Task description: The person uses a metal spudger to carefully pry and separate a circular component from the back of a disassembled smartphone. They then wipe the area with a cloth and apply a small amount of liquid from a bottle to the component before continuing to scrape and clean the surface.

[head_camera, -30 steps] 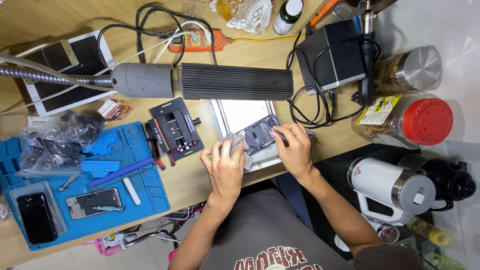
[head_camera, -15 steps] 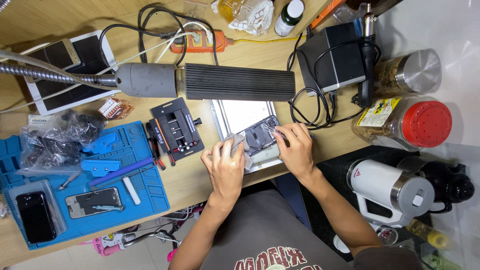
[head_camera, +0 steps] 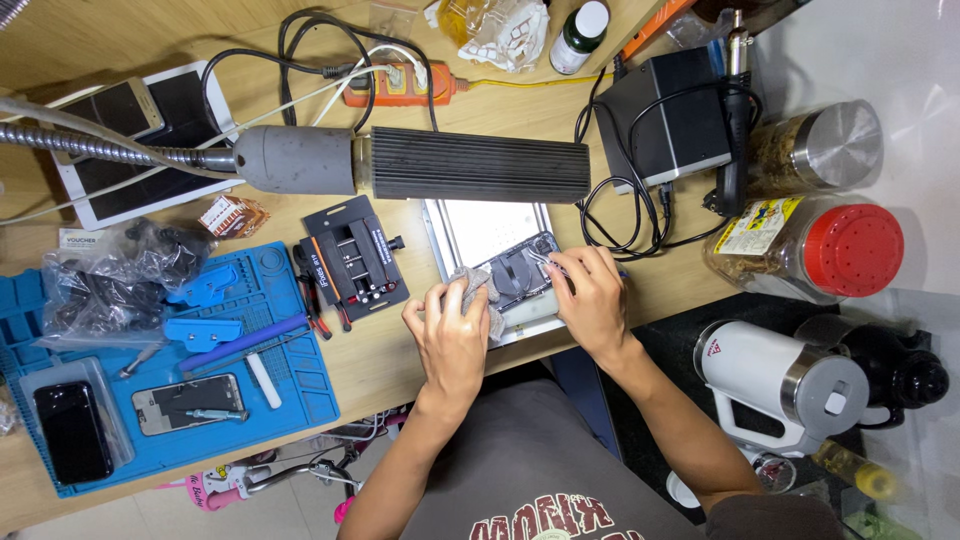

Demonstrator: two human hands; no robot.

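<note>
An opened phone lies on a lit white pad under the grey ribbed lamp head. My left hand presses a crumpled grey cloth against the phone's left end. Over the phone's right end, my right hand pinches thin metal tweezers, tips pointing at the inside of the phone.
A black clamp jig sits left of the pad. A blue work mat at the left holds tools, a phone frame and a black phone. At the back is a black power unit with cables; jars and a kettle stand at right.
Both hands stay on the phone with only small shifts; the left hand keeps the cloth against it and the right hand keeps the tweezers over it.
</note>
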